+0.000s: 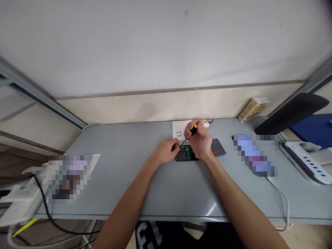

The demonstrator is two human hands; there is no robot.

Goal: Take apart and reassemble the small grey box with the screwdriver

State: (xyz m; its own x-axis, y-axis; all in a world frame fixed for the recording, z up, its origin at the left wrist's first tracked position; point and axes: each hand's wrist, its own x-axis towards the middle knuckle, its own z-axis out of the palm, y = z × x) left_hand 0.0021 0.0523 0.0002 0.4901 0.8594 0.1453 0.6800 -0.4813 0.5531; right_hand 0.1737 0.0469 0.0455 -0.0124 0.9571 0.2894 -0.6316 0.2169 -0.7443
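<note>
A screwdriver (193,129) with a black and yellow handle is gripped in my right hand (201,141), its dark shaft slanting down to the left. Its tip meets the upper left part of a small open black device (181,156) with a green circuit board (188,152) inside. My left hand (166,151) is at the device's left edge, thumb and fingertips pinched close to the screwdriver tip. What those fingers hold, if anything, is hidden. A flat dark grey panel (218,147) lies right of the device, partly behind my right wrist.
Behind my hands lies white paper (178,127) with several small dark dots, beside an orange and white object (205,123). To the right are a phone (252,155) on a cable, a carton (253,109), a black upright object (292,112) and a power strip (306,162). Blurred paper (94,162) lies left.
</note>
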